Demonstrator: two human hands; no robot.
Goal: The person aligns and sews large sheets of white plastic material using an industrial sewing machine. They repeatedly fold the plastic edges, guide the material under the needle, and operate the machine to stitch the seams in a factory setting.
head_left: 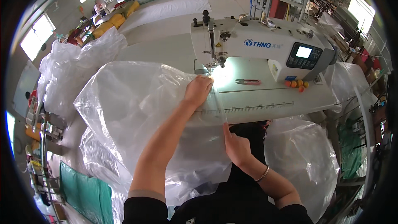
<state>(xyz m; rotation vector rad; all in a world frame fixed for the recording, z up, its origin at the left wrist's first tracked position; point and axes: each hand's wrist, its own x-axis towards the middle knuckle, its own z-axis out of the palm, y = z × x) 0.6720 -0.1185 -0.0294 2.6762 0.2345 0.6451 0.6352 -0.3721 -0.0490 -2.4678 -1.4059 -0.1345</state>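
Note:
A large clear plastic sheet (137, 91) drapes over the sewing machine table and hangs down in front of me. Its right edge runs from under the needle of the white sewing machine (232, 37) toward my body. Close to the lit presser foot (211, 71), my left hand (199, 90) has its fingers bent together on the sheet's edge. Nearer to me, my right hand (238, 146) grips the same edge at the table's front, its index finger pointing up along it. Fingertips of both hands are partly hidden.
Pink-handled thread snips (248, 81) lie right of the needle. Several small orange and yellow balls (297, 84) sit by the machine's base. Crumpled plastic (78, 70) is heaped at the left, with more plastic (302, 157) hanging at the right. A person (100, 7) is far off at the left.

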